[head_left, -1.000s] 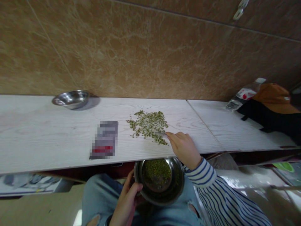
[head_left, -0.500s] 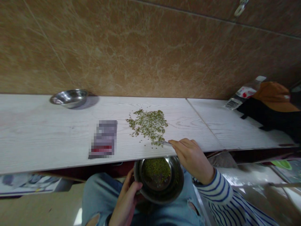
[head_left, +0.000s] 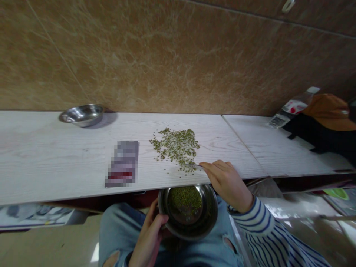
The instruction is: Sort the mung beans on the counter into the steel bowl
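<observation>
Small green beans (head_left: 178, 142), like mung beans, lie spread over the white tabletop. My right hand (head_left: 225, 180) is closed on a slim metal utensil (head_left: 197, 167), and its far end touches the beans nearest the table edge. Whether that end is a spoon's bowl or a blade, I cannot tell. Just below the edge, above my lap, my left hand (head_left: 151, 230) grips the left rim of a steel bowl (head_left: 191, 233), thumb over the rim. More green beans (head_left: 185, 198) cover part of the bowl's bottom.
Another steel bowl (head_left: 82, 115) stands by the wall at the back left. A phone-shaped slab (head_left: 122, 164), blurred out, lies left of the beans. At the right are a plastic bottle (head_left: 293, 107), an orange-brown cap (head_left: 330, 111) and black cloth (head_left: 308, 133).
My right hand has moved toward the table's front edge and slightly right with the utensil, then a little back. Several beans have shifted toward the edge. My left hand and the bowl stay put.
</observation>
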Available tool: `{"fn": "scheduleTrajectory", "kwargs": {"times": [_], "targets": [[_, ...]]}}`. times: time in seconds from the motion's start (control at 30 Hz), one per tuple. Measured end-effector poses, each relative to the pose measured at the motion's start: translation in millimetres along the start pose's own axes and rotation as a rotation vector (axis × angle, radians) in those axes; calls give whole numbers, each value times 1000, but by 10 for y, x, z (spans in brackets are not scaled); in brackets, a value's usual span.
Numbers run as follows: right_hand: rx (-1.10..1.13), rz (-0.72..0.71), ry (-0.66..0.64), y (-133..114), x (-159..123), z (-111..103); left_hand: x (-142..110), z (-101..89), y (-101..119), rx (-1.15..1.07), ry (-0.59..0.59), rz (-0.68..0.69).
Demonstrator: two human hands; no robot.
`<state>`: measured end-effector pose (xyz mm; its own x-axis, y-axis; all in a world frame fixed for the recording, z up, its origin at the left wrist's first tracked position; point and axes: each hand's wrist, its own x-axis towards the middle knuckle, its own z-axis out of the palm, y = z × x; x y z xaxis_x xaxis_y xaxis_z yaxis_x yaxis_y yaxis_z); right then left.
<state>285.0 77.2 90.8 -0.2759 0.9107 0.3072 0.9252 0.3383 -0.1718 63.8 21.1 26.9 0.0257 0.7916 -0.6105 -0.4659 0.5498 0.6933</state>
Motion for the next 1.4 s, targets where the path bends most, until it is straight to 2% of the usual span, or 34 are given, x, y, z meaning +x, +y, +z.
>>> {"fn": "scheduleTrajectory", "kwargs": {"times": [0.17,0.43,0.73,1.0,1.4], "targets": [[29,-34,-32,-3,-61,-39,6,-1,0,8,17,-3],[27,-14,-17,86,-92,-48,43,-58,-25,-2,-46,-22],[35,-13,-26,106,-192,-75,22,-2,-32,13,-1,14],[37,-29,-38,85,-254,-116,19,15,-25,9,-30,4],[9,-35,-40,104,-144,-62,59,-46,-53,2,-51,-17]]}}
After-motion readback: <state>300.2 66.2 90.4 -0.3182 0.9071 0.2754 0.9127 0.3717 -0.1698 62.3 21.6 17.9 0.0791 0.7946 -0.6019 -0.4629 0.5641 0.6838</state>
